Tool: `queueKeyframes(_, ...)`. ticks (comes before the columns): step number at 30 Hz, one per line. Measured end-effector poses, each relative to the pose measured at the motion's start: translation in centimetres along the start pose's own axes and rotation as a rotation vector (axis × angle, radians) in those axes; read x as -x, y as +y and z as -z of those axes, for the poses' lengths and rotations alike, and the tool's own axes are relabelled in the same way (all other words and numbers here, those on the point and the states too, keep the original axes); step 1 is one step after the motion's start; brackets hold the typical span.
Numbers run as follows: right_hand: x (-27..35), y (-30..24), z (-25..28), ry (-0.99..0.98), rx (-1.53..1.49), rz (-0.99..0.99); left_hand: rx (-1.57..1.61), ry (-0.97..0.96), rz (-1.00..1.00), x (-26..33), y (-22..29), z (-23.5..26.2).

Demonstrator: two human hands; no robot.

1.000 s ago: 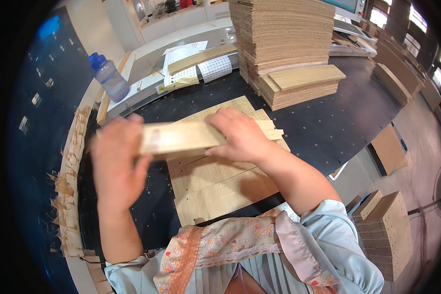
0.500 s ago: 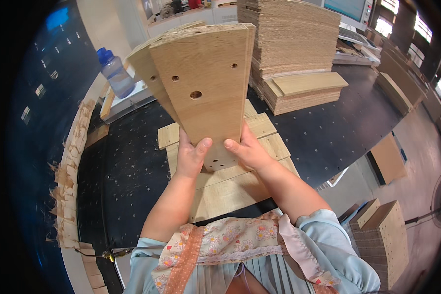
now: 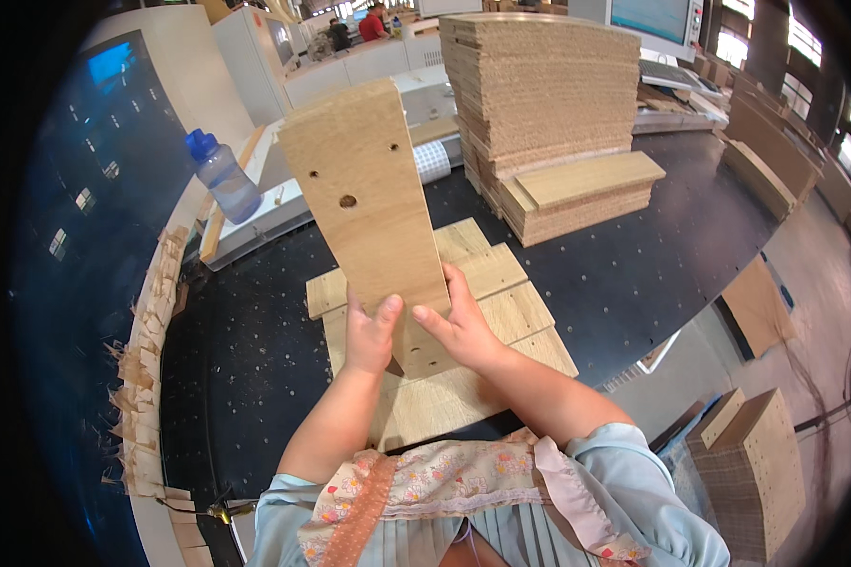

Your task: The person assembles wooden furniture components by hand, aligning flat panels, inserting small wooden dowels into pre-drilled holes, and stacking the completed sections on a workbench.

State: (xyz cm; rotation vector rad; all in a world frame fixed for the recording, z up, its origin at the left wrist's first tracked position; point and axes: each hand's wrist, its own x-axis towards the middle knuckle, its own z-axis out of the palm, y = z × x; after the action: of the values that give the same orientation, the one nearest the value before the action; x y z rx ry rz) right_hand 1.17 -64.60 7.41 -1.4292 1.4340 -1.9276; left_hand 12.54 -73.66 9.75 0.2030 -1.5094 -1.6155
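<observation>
Both my hands grip a stack of wood-grain boards (image 3: 373, 231) with drilled holes, stood on end and leaning slightly left. How many boards are in it cannot be seen from the front face. My left hand (image 3: 371, 333) clasps the left edge low down, its thumb on the front face. On the opposite edge, my right hand (image 3: 463, 326) does the same, the two thumbs nearly meeting. Under the stack, several flat wood-grain boards (image 3: 515, 317) lie side by side and overlapping on the black table. The fingers behind the stack are hidden.
A tall pile of boards (image 3: 544, 94) stands at the back, with a shorter pile (image 3: 586, 189) before it. A blue-capped bottle (image 3: 225, 180) is at the left on a white ledge. The black perforated table (image 3: 633, 246) extends right. More boards (image 3: 752, 472) stand low at the right.
The boards in my hands were fanned apart at the top and now line up as one stack. The stack has tipped left and sits a little lower in view. Both hands keep their hold.
</observation>
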Motion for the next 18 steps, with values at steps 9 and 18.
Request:
queueKeyframes(9, 0.3, -0.7, -0.1, 0.035, -0.003, 0.042, -0.112, -0.056, -0.034, -0.8, 1.1, -0.4)
queueKeyframes(18, -0.1, -12.5, 3.3, -0.161, 0.791, 0.492, -1.785, -0.615, -0.574, -6.3, 16.4, -1.4)
